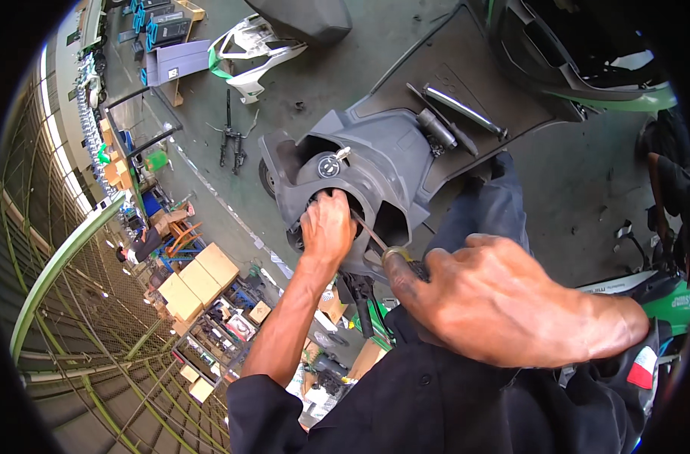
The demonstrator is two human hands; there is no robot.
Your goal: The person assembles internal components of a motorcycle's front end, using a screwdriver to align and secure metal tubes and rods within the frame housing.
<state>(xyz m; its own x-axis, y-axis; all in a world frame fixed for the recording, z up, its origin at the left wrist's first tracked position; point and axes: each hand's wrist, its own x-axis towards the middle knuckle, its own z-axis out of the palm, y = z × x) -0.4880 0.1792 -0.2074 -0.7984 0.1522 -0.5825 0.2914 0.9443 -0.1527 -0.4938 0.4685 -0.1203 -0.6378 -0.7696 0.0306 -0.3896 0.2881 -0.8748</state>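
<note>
A grey scooter inner panel (pixel 390 151) with rounded openings lies before me, a key in the ignition lock (pixel 329 166). My left hand (pixel 330 227) reaches into the opening just below that lock. Its fingers are bent together, the tips hidden inside, and what they grip cannot be made out. My right hand (pixel 489 299) is closed round the handle of a screwdriver (pixel 373 235). The thin shaft slants up and left toward the opening where my left fingers are; its tip is hidden.
On the scooter's floorboard (pixel 466 83) lie a dark cylindrical part (pixel 436 130) and a chrome bar (pixel 466 110). A white and green fairing (pixel 250 57) rests on the floor at upper left. Cardboard boxes (pixel 199 280) stand at left. Another person (pixel 142 244) is farther off.
</note>
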